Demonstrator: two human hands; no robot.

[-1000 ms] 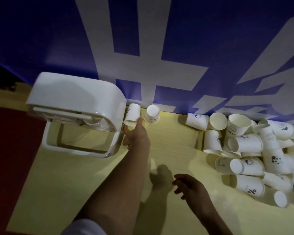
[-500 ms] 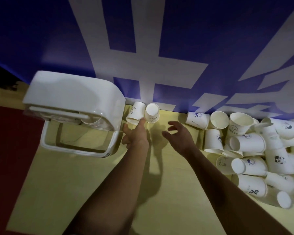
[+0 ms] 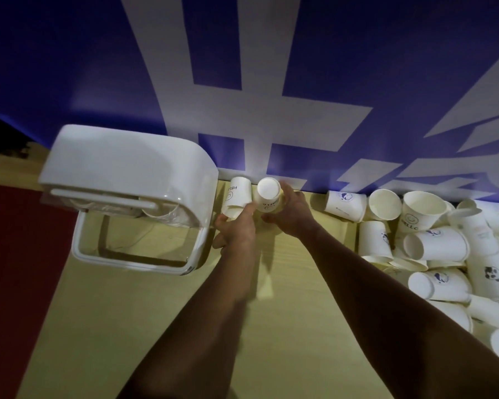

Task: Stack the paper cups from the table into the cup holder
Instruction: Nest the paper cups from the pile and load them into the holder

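A white cup holder (image 3: pixel 133 171) stands at the back left of the table, with cups visible inside its clear lower part. Two upside-down paper cups stand just right of it by the wall. My left hand (image 3: pixel 236 228) touches the rim of the left cup (image 3: pixel 236 194), fingers around its lower edge. My right hand (image 3: pixel 291 211) wraps around the right cup (image 3: pixel 267 195), which shows its white base. A heap of several loose paper cups (image 3: pixel 432 240) lies at the right.
A blue wall banner with white characters (image 3: pixel 271 96) rises right behind the table. The pale wooden table (image 3: pixel 127 326) ends at the left, where a dark red floor (image 3: pixel 12 254) begins.
My right hand has moved forward and left from mid-table and closed around the right upside-down cup. My left hand has stayed at the left cup, closing on its rim.
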